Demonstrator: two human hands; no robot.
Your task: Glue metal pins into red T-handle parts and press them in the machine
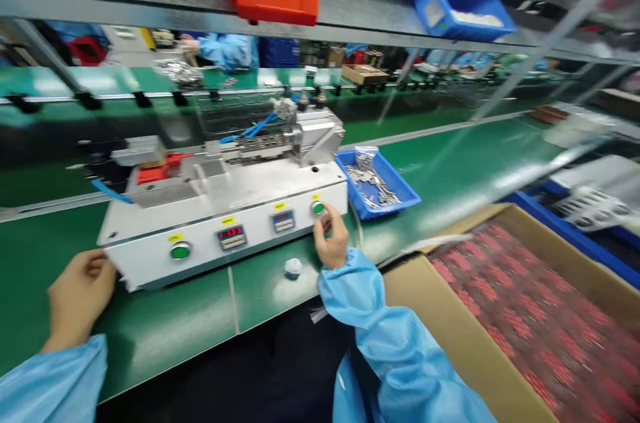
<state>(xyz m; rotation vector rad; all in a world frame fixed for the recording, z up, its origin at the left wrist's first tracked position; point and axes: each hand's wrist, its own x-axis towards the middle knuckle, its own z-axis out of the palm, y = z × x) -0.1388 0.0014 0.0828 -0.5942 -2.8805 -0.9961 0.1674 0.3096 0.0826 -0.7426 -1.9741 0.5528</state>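
A white bench machine stands at an angle on the green worktop. Its front carries two green push buttons, two small displays and yellow labels. On top are a metal cylinder block, blue air tubes and a red part. My left hand is curled against the machine's left end; its fingertips are partly hidden. At the right green button, my right hand has its fingers bent, the index finger at the button and the thumb just below. The left green button is untouched.
A blue tray of small metal parts sits right of the machine. A small white-topped object lies before it. At right stands a cardboard box with red-patterned contents. Overhead, a shelf holds a red bin and a blue bin.
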